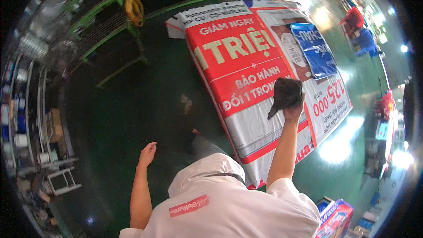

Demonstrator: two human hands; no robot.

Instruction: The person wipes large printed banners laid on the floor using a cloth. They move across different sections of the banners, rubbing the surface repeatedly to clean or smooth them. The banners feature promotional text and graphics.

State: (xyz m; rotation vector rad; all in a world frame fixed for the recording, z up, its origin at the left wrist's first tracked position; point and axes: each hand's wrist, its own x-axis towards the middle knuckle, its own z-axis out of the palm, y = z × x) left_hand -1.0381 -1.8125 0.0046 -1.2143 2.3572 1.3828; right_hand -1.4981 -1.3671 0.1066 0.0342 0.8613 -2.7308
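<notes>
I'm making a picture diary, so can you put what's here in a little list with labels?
Right hand: holds a black cloth above the covered table
Left hand: out to the side, seems empty
Covered table: mostly red and white, printed
On top: blue sheet
Floor: dark green
Background: yellow coil, hanging

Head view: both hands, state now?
Left hand: nothing visible in it; open or closed can't be told.
Right hand: holding a dark crumpled cloth.

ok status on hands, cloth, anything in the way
Right hand gripping dark cloth over banner. Left hand apparently empty, off banner. Blue sheet on banner, possibly in the way.
</notes>
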